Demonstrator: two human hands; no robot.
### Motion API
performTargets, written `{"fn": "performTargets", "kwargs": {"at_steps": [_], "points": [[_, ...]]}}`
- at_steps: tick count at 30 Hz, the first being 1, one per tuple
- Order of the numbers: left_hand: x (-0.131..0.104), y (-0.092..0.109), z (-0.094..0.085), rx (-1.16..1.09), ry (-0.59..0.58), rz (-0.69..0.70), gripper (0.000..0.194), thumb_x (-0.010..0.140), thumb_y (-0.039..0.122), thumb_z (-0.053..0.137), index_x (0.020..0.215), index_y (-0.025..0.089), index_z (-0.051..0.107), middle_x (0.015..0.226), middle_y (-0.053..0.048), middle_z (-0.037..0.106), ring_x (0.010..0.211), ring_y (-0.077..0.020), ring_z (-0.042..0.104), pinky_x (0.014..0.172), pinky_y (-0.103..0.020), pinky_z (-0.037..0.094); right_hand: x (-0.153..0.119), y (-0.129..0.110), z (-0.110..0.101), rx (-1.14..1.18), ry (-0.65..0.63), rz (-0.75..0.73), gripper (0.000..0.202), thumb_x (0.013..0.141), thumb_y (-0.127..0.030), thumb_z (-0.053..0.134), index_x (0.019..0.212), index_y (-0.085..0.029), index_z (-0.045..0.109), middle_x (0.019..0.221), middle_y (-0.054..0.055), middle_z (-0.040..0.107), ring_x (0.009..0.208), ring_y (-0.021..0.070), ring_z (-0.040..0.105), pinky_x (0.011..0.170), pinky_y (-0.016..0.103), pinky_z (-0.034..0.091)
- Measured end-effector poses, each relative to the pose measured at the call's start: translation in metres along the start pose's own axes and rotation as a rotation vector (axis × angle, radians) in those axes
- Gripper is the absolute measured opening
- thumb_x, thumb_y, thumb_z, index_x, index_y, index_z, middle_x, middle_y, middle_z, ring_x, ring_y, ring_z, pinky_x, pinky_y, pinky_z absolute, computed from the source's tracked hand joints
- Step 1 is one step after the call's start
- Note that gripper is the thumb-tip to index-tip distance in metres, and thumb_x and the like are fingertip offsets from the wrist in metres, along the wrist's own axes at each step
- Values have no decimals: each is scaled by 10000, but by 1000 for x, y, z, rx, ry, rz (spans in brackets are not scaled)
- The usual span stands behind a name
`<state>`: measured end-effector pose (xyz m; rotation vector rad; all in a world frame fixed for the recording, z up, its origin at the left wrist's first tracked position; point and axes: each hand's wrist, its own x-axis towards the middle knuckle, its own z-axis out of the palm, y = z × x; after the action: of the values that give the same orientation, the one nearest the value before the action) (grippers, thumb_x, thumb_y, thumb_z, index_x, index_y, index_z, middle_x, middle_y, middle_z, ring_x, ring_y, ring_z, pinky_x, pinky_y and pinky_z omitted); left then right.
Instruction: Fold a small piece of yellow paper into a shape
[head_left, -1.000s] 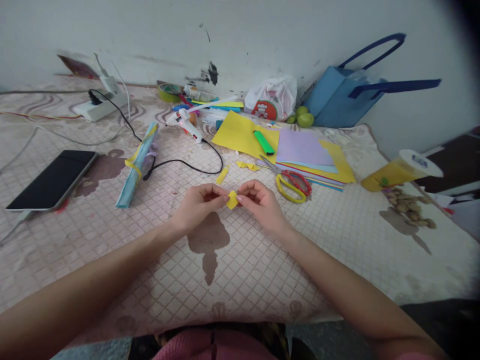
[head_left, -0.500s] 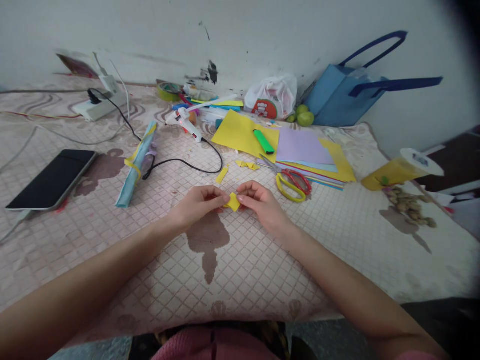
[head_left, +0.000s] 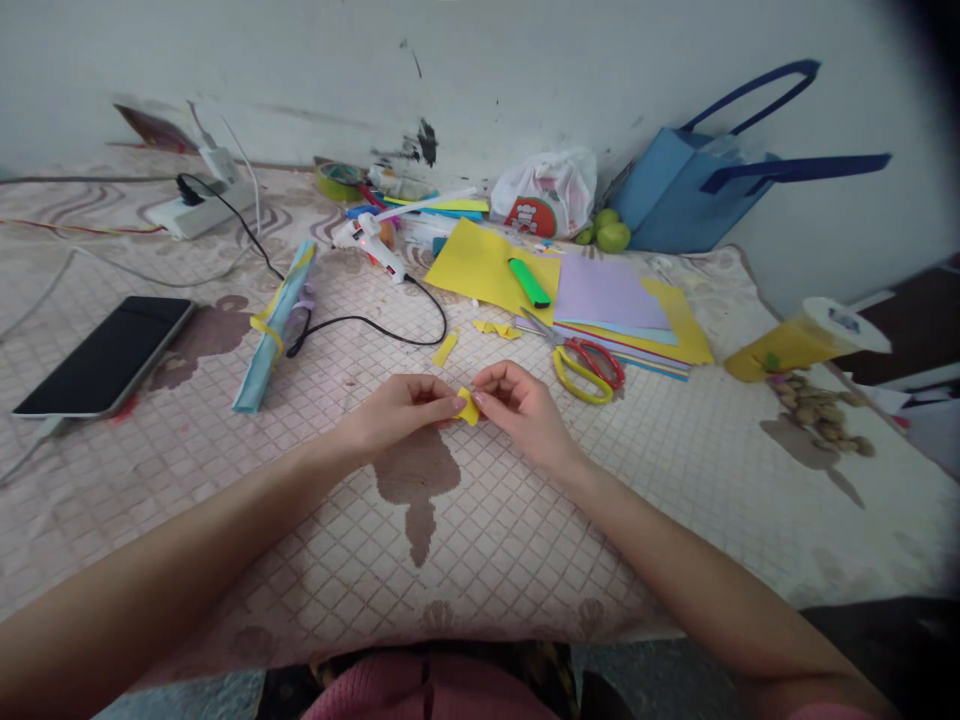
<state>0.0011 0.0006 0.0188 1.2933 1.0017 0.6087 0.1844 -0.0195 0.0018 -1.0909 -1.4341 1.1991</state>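
A small yellow paper piece (head_left: 469, 408) is pinched between my two hands at the middle of the view, just above the patterned tablecloth. My left hand (head_left: 405, 408) grips its left side with thumb and fingers. On its right edge, the thumb and fingertips of my right hand (head_left: 519, 405) are closed. Yellow paper scraps (head_left: 495, 329) and a short yellow strip (head_left: 445, 348) lie beyond my fingers. Scissors (head_left: 581, 370) with red and yellow handles rest to the right of them.
Behind are paper sheets (head_left: 611, 292), a green cutter (head_left: 529, 283) and a white glue gun (head_left: 379, 250) with its black cord. A phone (head_left: 105, 357) and a blue roll (head_left: 274, 330) lie left. A yellow cylinder (head_left: 795, 345) and blue bag (head_left: 686, 190) are right.
The yellow piece has turned slightly and less of it shows between my fingers. My right fingertips have moved a little left over it.
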Motion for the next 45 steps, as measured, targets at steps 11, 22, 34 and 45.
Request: {"fn": "performTargets", "kwargs": {"at_steps": [11, 22, 34, 45], "points": [[0, -4, -1, -245, -126, -22, 149, 746, 309, 694, 769, 163, 676, 776, -37, 684, 732, -124, 626, 716, -261, 491, 1, 0, -1, 146, 19, 77, 110, 769, -243, 671, 837, -203, 595, 710, -29, 616, 642, 96, 576, 620, 248, 483], [2, -6, 0, -40, 13, 52, 142, 673, 241, 738, 746, 155, 653, 700, -1, 643, 619, -95, 558, 574, -210, 420, 0, -2, 0, 137, -26, 86, 129, 770, -259, 675, 862, -207, 601, 736, -21, 620, 648, 101, 575, 628, 262, 488], [2, -6, 1, -2, 37, 33, 229, 740, 363, 695, 698, 148, 627, 647, -14, 627, 591, -106, 560, 571, -223, 435, -1, -2, 1, 137, -31, 102, 143, 775, -265, 680, 879, -210, 599, 737, -22, 627, 657, 106, 596, 642, 265, 502], [2, -5, 0, -254, -28, -66, 215, 716, 247, 718, 884, 136, 643, 751, -24, 653, 607, -85, 572, 617, -231, 464, -1, -5, 0, 253, -80, 216, 240, 806, -430, 640, 871, -200, 614, 757, 0, 649, 616, 108, 591, 577, 248, 490]]}}
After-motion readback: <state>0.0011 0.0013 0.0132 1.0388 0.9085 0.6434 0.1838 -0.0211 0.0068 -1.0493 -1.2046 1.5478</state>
